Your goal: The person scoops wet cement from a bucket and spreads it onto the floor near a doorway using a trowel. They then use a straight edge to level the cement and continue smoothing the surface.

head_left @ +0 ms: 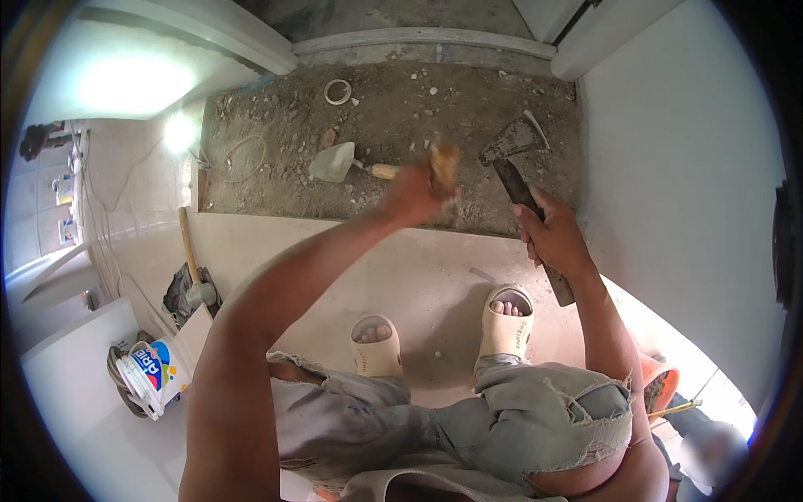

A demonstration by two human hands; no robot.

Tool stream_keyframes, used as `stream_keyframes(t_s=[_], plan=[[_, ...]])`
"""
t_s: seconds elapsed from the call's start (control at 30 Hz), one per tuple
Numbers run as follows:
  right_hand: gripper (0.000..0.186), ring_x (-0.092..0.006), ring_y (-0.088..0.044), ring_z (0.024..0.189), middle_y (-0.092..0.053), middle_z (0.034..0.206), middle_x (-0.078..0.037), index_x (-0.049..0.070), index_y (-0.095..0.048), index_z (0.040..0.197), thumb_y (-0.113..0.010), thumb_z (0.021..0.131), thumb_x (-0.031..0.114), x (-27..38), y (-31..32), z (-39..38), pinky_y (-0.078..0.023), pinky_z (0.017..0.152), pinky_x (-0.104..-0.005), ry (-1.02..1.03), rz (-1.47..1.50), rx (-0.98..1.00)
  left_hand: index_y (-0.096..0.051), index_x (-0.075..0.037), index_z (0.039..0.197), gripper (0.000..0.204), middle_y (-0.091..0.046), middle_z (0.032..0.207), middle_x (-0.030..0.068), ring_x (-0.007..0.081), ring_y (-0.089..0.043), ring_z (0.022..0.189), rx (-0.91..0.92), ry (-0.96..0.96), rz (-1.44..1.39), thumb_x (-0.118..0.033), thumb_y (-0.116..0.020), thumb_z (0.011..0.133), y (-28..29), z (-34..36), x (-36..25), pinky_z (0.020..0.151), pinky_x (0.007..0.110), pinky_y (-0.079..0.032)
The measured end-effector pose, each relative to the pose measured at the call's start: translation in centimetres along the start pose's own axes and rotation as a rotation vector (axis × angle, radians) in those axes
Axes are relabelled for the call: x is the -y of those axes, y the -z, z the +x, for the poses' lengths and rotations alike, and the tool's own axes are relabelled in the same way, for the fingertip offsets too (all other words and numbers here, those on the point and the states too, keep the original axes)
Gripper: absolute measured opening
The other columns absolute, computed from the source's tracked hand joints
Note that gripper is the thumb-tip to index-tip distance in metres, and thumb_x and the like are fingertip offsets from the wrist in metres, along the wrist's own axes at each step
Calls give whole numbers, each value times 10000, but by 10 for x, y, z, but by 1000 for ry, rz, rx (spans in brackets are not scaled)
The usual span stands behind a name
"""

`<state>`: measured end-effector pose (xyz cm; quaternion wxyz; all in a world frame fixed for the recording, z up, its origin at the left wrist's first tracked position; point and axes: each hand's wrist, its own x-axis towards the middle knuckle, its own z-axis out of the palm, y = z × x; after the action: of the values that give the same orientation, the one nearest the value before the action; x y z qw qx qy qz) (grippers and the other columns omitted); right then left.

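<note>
My left hand [414,192] is closed around a tan-brown object [443,156], blurred and too unclear to name, held above the dirt patch [372,113]. Just left of it lies a trowel [333,163] with a flat metal blade and pale wooden handle, on the dirt. My right hand [548,226] grips the dark handle of an axe-like tool [514,138], its worn metal head raised at the upper end, over the right part of the dirt.
Around me are a white ring [338,92], looped cables [242,176], a mallet [201,293], a white bucket [150,376] and an orange bucket [657,376]. A tiled ledge edge [351,222] borders the dirt; a wall [669,167] stands right. Part of another person [694,435] shows lower right.
</note>
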<state>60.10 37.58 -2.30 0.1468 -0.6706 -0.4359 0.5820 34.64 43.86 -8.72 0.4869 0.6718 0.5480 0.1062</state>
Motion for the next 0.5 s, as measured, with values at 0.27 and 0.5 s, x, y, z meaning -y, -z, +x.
stream_keyframes(t_s=[0.27,0.5], plan=[[550,-87,-494,472,-527,651,-26,8,-448,1415,-597,970,296,-11,20,-4,-447,427,-267,-19,79,-33,-542,1,1191,531,-697,975,182,304,-701,889,37,-140,0,-323,-767,836,-38,-9,-15,764,383,-549],[529,-74,-490,487,-513,647,-7,29,-467,1404,-594,970,304,24,28,-24,-442,440,-262,68,98,-83,-570,-2,1135,501,-700,918,180,317,-704,879,10,20,-61,-337,-776,824,-29,8,-30,757,411,-543]])
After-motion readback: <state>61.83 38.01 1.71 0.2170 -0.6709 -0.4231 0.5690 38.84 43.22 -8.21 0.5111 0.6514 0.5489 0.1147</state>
